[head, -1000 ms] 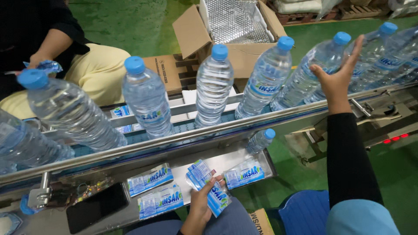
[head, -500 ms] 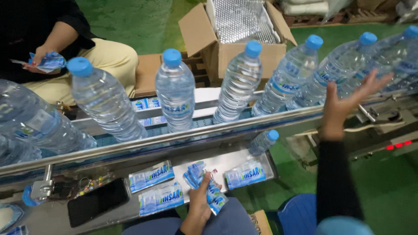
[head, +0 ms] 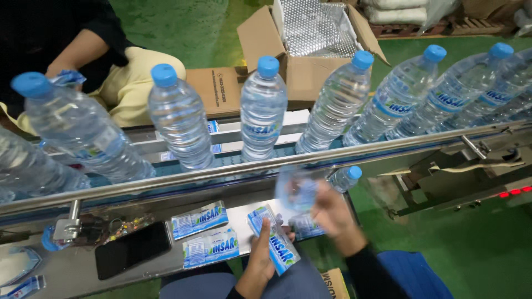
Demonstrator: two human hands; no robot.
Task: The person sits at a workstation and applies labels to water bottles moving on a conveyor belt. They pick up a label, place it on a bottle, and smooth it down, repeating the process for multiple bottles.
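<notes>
Down came my right hand (head: 332,213), pinching one label sleeve (head: 295,190) open; left hand (head: 260,260) grips the label stack (head: 275,243). One bare bottle (head: 181,122) waits.

Clear, glossy plastic bottles (head: 263,113) with matt blue caps along brushed metal rail (head: 332,156). Shiny film labels (head: 275,245) in left hand (head: 259,264). Glossy black phone (head: 132,249) lower left. Rough brown cardboard box (head: 302,66), upper centre.

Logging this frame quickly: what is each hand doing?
Left hand: closed on a stack of labels.
Right hand: blurred, grips a clear sleeve label.
</notes>
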